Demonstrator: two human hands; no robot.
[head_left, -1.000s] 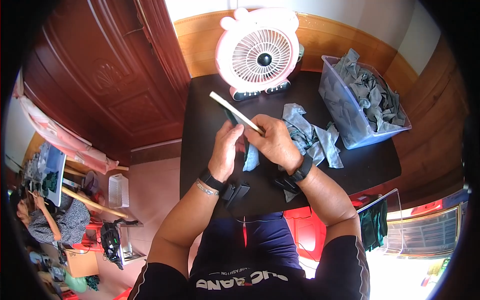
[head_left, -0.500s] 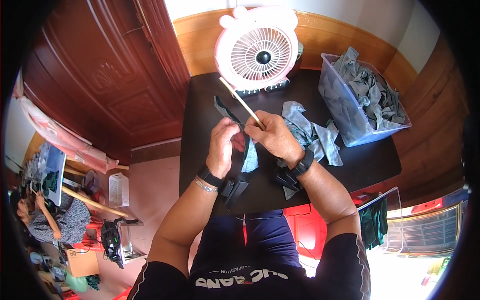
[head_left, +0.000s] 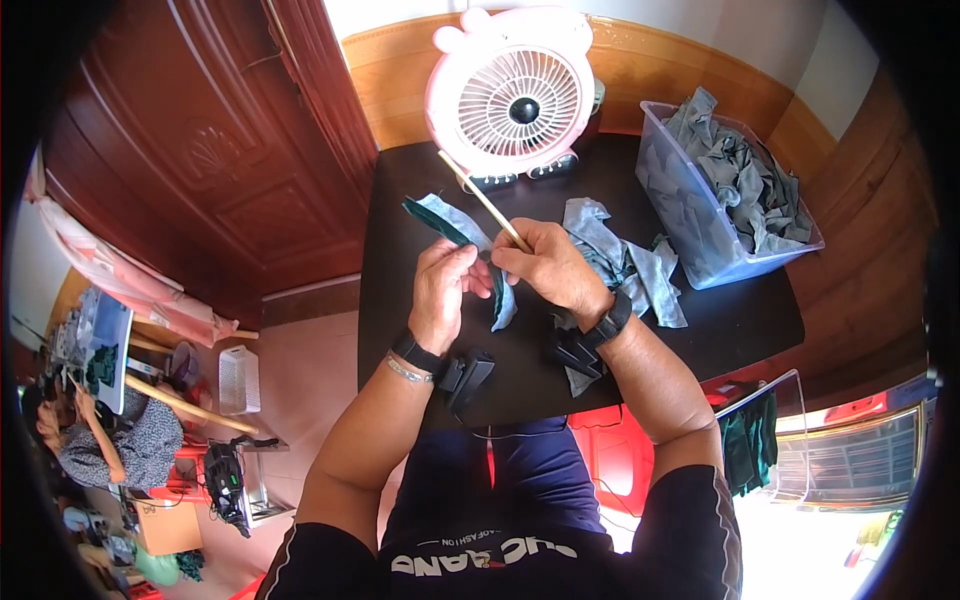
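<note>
Above the dark table (head_left: pixel 720 335), a narrow cloth strip (head_left: pixel 452 218), pale grey-blue on one face and dark green on the other, runs between my two hands. My left hand (head_left: pixel 442 292) is closed on the strip, thumb and fingers pinching its middle. Its upper end sticks out to the upper left, and the lower end hangs below my fingers. My right hand (head_left: pixel 555 265) grips a thin wooden stick (head_left: pixel 484 200) that slants up and left toward the fan. My right fingertips meet the strip; whether they also pinch it is hidden. Several similar cloth pieces (head_left: pixel 630 262) lie to the right of my right hand.
A pink fan (head_left: pixel 510 105) stands at the table's back. To the right, a translucent plastic bin (head_left: pixel 690 235) holds heaped grey cloth. A dark red door (head_left: pixel 220 160) is at the left. Another person (head_left: pixel 115 440) sits far left near a white basket (head_left: pixel 238 380).
The strip's upper end has swung left and turned, now showing more of its pale face and its green edge. Both hands and the stick stay nearly in place.
</note>
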